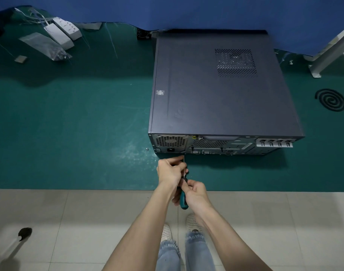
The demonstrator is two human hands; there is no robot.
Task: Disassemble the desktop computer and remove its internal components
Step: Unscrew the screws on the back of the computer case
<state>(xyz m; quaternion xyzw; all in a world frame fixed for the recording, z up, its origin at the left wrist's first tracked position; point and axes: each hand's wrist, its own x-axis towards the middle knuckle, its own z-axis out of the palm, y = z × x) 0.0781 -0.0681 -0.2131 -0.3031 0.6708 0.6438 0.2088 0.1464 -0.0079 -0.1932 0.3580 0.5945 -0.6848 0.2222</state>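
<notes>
From the head camera, looking down: the desktop computer (pixel 222 85) lies on its side on a green mat (pixel 79 124), its back panel (pixel 216 145) facing you. The broad side cover (pixel 206 98), uppermost, is closed and sits flush, so nothing inside the computer shows.

Just in front of the back panel, you hold a screwdriver (pixel 183 202) pointing at the computer. Your right hand (pixel 194 192) wraps its fingers round the teal handle. Your left hand (pixel 170 170), nearer the computer, pinches the thin metal shaft to steady it. The tip sits at or just short of the lower edge of the back panel, beside the power socket; whether it is seated in a screw is too small to tell.

One small loose screw (pixel 147 149) lies on the mat, just left of the computer's near corner.

Judging from this, you are at the very start: one screw is probably out, you are working on the back-panel screws, the cover has yet to come off, and every internal part remains to be removed.
</notes>
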